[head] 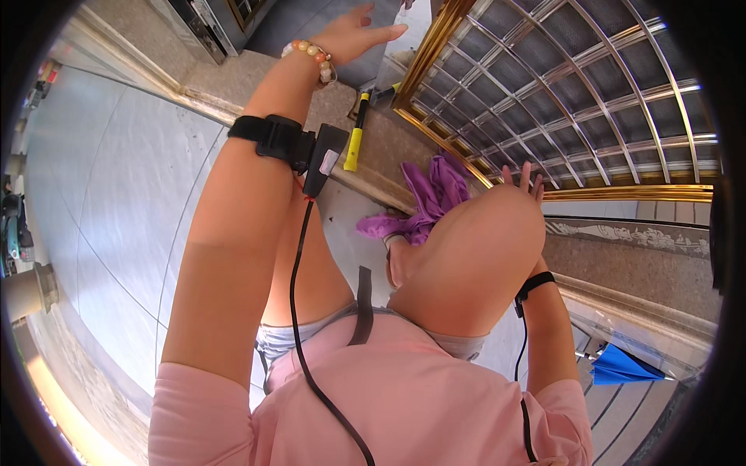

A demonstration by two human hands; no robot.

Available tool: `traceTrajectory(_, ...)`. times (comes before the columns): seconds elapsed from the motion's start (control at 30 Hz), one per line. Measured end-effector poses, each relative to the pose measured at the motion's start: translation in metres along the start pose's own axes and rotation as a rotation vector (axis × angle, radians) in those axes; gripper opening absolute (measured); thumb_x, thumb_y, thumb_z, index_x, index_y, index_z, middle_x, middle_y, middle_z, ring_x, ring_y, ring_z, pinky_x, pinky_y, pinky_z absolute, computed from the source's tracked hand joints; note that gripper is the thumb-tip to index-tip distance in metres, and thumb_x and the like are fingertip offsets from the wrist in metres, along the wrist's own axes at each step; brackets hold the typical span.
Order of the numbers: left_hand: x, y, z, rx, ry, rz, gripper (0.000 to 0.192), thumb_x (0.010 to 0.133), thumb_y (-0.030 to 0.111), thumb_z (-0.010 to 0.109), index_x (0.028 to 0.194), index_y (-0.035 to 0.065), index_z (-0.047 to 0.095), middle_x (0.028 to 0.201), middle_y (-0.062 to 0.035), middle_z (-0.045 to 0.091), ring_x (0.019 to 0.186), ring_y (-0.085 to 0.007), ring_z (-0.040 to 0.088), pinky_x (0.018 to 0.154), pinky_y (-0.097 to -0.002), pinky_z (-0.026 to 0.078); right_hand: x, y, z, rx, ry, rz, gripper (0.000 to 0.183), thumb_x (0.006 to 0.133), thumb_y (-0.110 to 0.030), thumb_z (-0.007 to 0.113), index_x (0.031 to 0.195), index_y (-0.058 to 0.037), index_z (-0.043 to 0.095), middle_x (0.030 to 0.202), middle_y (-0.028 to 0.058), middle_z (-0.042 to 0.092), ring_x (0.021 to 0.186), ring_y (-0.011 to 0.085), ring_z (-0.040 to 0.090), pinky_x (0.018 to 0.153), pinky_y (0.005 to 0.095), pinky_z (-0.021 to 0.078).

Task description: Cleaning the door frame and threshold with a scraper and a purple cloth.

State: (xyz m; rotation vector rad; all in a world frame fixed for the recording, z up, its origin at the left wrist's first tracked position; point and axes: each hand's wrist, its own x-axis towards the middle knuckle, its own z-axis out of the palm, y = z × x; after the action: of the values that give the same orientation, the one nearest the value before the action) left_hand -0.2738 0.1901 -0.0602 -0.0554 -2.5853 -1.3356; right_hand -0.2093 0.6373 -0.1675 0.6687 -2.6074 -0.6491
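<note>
My left hand [352,38] reaches out at the top, with thumb and fingers apart and nothing seen in it. A beaded bracelet [315,52] circles that wrist. Beyond the fingertips stands a shiny panel [402,49] beside the gold-framed door with a metal grille [548,87]. Below the hand, a tool with a yellow-and-black handle [353,148] rests on the stone sill [382,169]; its far end is unclear. Fingers of my right hand [527,179] show spread past my raised knee, near the door's lower gold edge. The knee hides the palm, and contact cannot be told.
A crumpled purple cloth [434,192] lies by my foot, against the sill. Grey floor tiles [122,192] spread to the left. A folded blue umbrella [626,367] is at the lower right. Black cables [297,279] run from straps on both arms.
</note>
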Motion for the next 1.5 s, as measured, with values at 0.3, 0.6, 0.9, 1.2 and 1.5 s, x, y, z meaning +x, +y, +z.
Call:
traceTrajectory(0.3,0.005,0.051,-0.004,-0.611,-0.089,0.093,0.093,0.079,0.056,0.065,0.142,-0.0023,0.028,0.139,-0.0144,0.041,0.129,-0.0207,0.037,0.106,-0.0352,0.031,-0.005,0.002,-0.004,0.02,0.067,-0.025,0.057,0.093,-0.047,0.038,0.146,-0.0269,0.031,0.15,0.0144,0.026,0.127,0.0472,0.039,0.107,0.051,0.0264)
traceTrajectory(0.6,0.036,0.034,0.009,-0.736,-0.193,0.061,0.084,0.076,0.058,0.069,0.129,-0.0022,0.043,0.113,-0.0031,0.055,0.099,-0.0083,0.05,0.085,-0.0246,0.04,-0.002,0.002,-0.012,0.009,0.115,-0.04,0.053,0.093,-0.046,0.038,0.142,-0.0246,0.039,0.148,0.0148,0.031,0.125,0.0476,0.041,0.106,0.0522,0.0297)
traceTrajectory(0.9,0.034,0.046,0.011,-0.717,-0.116,0.075,0.099,0.072,0.07,0.063,0.131,-0.0062,0.042,0.129,-0.0155,0.051,0.13,-0.0207,0.035,0.109,-0.0331,0.019,-0.001,-0.002,-0.01,-0.059,-0.042,-0.009,0.056,0.094,-0.048,0.039,0.144,-0.0243,0.033,0.15,0.0207,0.024,0.128,0.0499,0.034,0.107,0.0543,0.0266)
traceTrajectory(1.2,0.039,0.036,0.004,-0.57,-0.154,0.078,0.098,0.078,0.071,0.054,0.136,-0.0066,0.038,0.135,-0.0174,0.046,0.129,-0.0239,0.038,0.108,-0.0324,0.026,0.003,-0.012,-0.035,-0.1,-0.069,-0.035,0.057,0.094,-0.044,0.041,0.145,-0.0215,0.031,0.146,0.023,0.029,0.127,0.0461,0.039,0.103,0.0511,0.0337)
traceTrajectory(1.5,0.034,0.041,0.003,-0.615,-0.133,0.047,0.1,0.078,0.072,0.053,0.136,-0.0073,0.036,0.136,-0.017,0.045,0.131,-0.0237,0.035,0.108,-0.0326,0.025,-0.007,-0.014,-0.055,0.032,-0.133,-0.095,0.058,0.094,-0.043,0.043,0.146,-0.0206,0.03,0.143,0.0234,0.034,0.124,0.0446,0.042,0.101,0.049,0.0356)
